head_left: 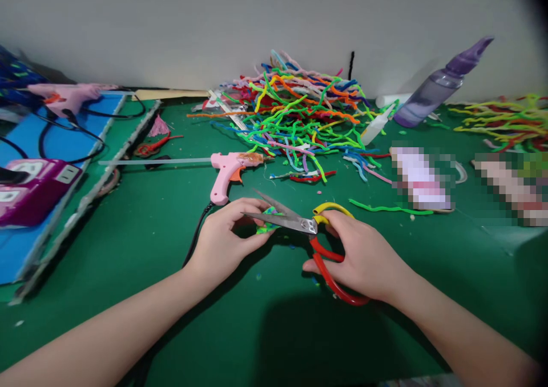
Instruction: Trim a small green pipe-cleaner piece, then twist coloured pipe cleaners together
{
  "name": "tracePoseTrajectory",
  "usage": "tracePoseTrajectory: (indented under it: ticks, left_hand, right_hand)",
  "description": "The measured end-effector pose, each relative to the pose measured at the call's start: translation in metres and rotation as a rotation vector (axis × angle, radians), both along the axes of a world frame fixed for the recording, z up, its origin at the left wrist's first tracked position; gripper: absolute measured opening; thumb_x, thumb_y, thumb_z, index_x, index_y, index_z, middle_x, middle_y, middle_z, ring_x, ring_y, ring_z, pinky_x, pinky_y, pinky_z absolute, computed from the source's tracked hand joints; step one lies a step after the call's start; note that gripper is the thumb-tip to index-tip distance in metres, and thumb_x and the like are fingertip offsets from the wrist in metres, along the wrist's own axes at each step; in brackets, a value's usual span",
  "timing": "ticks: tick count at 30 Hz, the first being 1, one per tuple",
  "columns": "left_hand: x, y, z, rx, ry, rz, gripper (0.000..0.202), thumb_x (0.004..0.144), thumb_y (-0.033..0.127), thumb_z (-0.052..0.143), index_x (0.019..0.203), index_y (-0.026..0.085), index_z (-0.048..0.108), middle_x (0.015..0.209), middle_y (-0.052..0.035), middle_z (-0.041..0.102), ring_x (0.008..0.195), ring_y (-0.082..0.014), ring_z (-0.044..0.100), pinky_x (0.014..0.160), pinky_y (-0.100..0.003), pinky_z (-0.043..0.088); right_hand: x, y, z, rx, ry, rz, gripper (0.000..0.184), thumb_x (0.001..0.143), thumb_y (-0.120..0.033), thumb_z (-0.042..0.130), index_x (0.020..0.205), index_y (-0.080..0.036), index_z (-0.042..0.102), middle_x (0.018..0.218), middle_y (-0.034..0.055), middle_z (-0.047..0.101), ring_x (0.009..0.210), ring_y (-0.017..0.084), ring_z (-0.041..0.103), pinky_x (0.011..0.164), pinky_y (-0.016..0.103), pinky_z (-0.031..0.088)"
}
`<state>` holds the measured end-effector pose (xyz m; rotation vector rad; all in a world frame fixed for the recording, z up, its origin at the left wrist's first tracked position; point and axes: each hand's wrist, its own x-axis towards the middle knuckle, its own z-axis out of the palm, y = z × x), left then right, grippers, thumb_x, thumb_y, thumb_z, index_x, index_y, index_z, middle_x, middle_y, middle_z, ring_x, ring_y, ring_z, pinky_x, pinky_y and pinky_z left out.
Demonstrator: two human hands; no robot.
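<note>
My right hand [363,250] grips a pair of scissors [295,222] with one yellow and one red handle, its fingers and thumb in the loops. The blades stand partly apart and point left. Between the fingertips of my left hand [226,236] is a small green and blue fuzzy piece [268,221], which looks like pipe cleaner. The blades lie across this piece, partly covering it. Tiny green and blue scraps are scattered on the table just below. A pink glue gun [225,176] with a long glue stick lies just beyond my left hand.
A big heap of coloured pipe cleaners [295,107] is at the back. A purple-capped bottle [432,93] and a small white bottle [377,127] stand right of it. On the left are a purple power strip [38,190], another pink glue gun [66,97] and a blue board [98,130].
</note>
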<state>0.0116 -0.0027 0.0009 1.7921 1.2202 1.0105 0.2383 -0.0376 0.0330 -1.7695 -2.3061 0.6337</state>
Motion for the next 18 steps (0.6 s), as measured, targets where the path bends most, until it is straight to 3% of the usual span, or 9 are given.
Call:
tracePoseTrajectory:
  ticks: [3,8,18]
  left_hand:
    - [-0.0006,-0.0001,-0.0002,-0.023,-0.008,-0.003,0.013,0.069,0.018,0.068,0.080,0.017,0.060,0.098,-0.0048,0.065,0.082,-0.0142,0.063,0.072,-0.025,0.054]
    - [0.0002,0.0002,0.0008,-0.054,-0.025,-0.003,0.014,0.069,0.018,0.069,0.069,0.018,0.055,0.097,-0.0036,0.065,0.094,-0.0152,0.061,0.079,-0.024,0.053]
    - [-0.0009,0.0009,0.0011,-0.038,-0.045,-0.017,0.016,0.073,0.019,0.067,0.073,0.018,0.051,0.097,-0.0039,0.063,0.095,-0.0146,0.061,0.080,-0.025,0.052]
  right_hand:
    - [-0.0011,-0.0001,-0.0004,-0.025,-0.005,-0.014,0.041,0.070,-0.049,0.062,0.098,-0.022,0.048,0.092,0.0042,0.064,0.079,0.023,0.061,0.061,0.031,0.045]
    - [-0.0022,-0.0017,-0.0009,-0.070,-0.003,-0.034,0.036,0.071,-0.051,0.061,0.086,-0.023,0.047,0.062,-0.0020,0.057,0.056,0.018,0.053,0.050,0.027,0.038]
    - [0.0059,0.0025,-0.0031,0.046,0.082,-0.200,0.034,0.070,-0.050,0.064,0.085,-0.023,0.050,0.061,-0.0033,0.053,0.054,0.014,0.052,0.047,0.024,0.036]
